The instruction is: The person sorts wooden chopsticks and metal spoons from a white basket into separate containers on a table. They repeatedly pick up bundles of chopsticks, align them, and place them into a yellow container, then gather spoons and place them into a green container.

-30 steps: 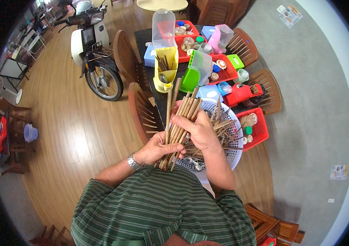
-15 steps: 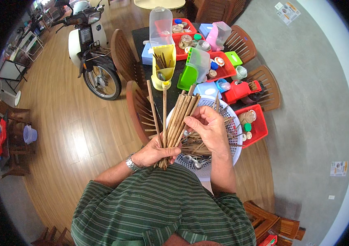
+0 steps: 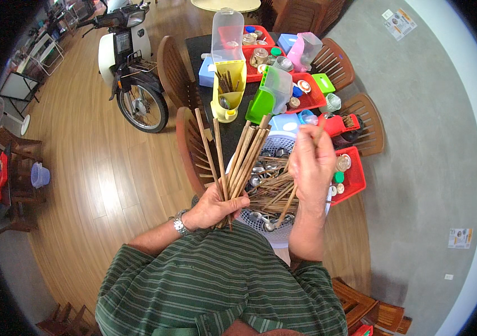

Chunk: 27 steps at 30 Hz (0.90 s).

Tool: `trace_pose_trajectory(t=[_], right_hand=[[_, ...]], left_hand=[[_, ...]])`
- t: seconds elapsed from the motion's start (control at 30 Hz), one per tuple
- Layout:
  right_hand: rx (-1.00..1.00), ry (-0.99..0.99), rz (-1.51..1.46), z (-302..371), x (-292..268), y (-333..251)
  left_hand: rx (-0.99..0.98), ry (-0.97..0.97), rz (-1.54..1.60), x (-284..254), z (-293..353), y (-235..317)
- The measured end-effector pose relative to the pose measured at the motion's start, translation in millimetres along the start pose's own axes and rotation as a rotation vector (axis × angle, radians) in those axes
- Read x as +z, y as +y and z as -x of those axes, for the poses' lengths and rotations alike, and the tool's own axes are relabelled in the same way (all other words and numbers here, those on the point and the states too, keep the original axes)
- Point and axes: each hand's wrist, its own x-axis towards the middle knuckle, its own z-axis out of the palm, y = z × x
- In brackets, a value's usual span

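Note:
My left hand (image 3: 216, 206) is closed round the lower ends of a fanned bundle of brown wooden chopsticks (image 3: 245, 157); two of them stand apart at its left. To the right, my raised right hand (image 3: 312, 162) pinches a chopstick (image 3: 288, 206) that slants down toward me, its upper end showing above the fingers. Under both hands sits a pale lavender perforated basket (image 3: 281, 237), holding loose chopsticks (image 3: 275, 193) and metal spoons (image 3: 255, 180). Beyond it, a yellow cutlery holder (image 3: 227, 114) with its clear lid up contains some chopsticks and spoons.
A dark table (image 3: 196, 47) carries red baskets (image 3: 356, 187) of jars, a green holder (image 3: 261, 107), a pink one (image 3: 296, 55) and a red one (image 3: 328, 123). Brown chairs (image 3: 172, 73) flank it. A motorbike (image 3: 132, 73) stands at the far left, a grey wall at right.
My right hand has moved away from the bundle, up and to the right, with a chopstick in its fingers. My left hand keeps its hold on the others, which look fewer.

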Motion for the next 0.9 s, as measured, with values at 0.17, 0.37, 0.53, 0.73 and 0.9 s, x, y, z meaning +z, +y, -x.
trace_pose_trajectory(t=[0.17,0.37,0.53,0.73,0.9], right_hand=[[-0.098,-0.209,0.497,11,14,-2],[-0.124,-0.187,0.660,17,22,5],[-0.029,-0.225,0.459,14,17,12],[0.015,-0.259,0.290,14,13,11],[0.193,-0.281,0.069,18,17,15]], left_hand=[[0.016,0.032,-0.162,2,2,-2],[0.118,0.088,-0.086,6,6,-4],[0.105,0.040,-0.023,1,8,-5],[0.097,0.030,0.010,-1,11,-4],[0.122,-0.004,0.046,-2,11,-4]])
